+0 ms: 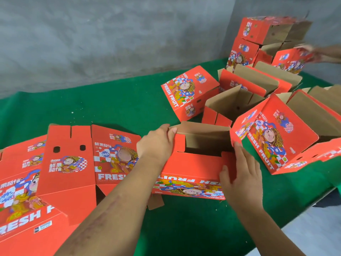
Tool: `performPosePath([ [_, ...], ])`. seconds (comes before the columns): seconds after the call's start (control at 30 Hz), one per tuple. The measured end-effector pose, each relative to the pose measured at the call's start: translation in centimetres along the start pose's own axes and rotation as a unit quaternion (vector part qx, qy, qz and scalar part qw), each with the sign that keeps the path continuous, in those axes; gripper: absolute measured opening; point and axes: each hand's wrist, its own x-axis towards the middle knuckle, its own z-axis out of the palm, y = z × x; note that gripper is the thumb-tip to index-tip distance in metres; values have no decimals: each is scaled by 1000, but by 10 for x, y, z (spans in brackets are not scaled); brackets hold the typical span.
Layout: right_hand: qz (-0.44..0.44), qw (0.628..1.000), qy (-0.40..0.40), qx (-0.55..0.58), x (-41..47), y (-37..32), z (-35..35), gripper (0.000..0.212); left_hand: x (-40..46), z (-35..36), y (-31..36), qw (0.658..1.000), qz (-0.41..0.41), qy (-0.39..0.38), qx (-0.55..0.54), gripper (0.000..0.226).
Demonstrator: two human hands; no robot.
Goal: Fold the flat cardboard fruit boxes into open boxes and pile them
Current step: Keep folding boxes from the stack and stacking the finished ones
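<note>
Green cloth (129, 106) covers the table, backed by a grey concrete wall (110, 34).

Item, in hand: one red fruit box (193, 163), part folded, lying on the cloth in front of me, brown inside showing through its open top. My left hand (156, 145) grips its upper left corner, fingers curled over the flap edge. My right hand (243, 174) lies flat against its right end, fingers straight and together, pressing the red panel.

Item, left: flat boxes (68, 159), unfolded, spread overlapping on the cloth beside and under my left forearm, printed "FRESH" with a cartoon figure.

Item, behind: one box on its side (188, 93), printed face "FRESH FRUIT" up. Just beside it, an open box (228, 104) with brown flaps standing.

Item, right: another folded box (276, 137), tilted, touching the one I hold at its right corner.

Item, far right: a pile of folded boxes (262, 34) stacked against the wall, more open ones (258, 80) in front of it. Another person's hand (311, 52), blurred, touches a red box (291, 60) next to the pile; its grasp I cannot tell.

Item, floor: pale strip (317, 228) at lower right, past the table edge.
</note>
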Motion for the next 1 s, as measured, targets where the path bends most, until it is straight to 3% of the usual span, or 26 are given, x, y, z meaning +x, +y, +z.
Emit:
performPosePath([
  [0.2, -29, 999, 12, 0, -5, 12, 5, 66, 0, -1, 4, 1000, -21, 0, -14, 52],
  [0.37, -73, 997, 5, -30, -11, 15, 0, 37, 1, -8, 9, 996, -61, -19, -58, 64],
  [0.47, 29, 997, -27, 60, 4, 7, -11, 28, -8, -10, 7, 980, -99, -21, -174, 76],
  [0.57, 209, 955, -65, 199, 38, 4, -15, 31, -27, 0, 1, 985, -62, -5, -158, 51],
  [0.67, 212, 945, -228, 104, 61, 11, -17, 88, -44, 7, -2, 979, -79, -59, -177, 81],
  [0.7, 189, 938, -285, 50, 65, 11, -16, 95, -46, 8, -4, 973, -85, -73, -202, 87],
  [0.77, 153, 932, -328, -39, 67, 8, -9, 89, -47, 10, -7, 966, -93, -83, -225, 83],
  [0.9, 147, 933, -286, -163, 62, -3, 3, 84, -44, 9, -1, 986, -114, -76, -96, 73],
  [1.0, 127, 935, -275, -183, 54, -4, 1, 84, -44, 9, -6, 984, -98, -78, -127, 70],
])
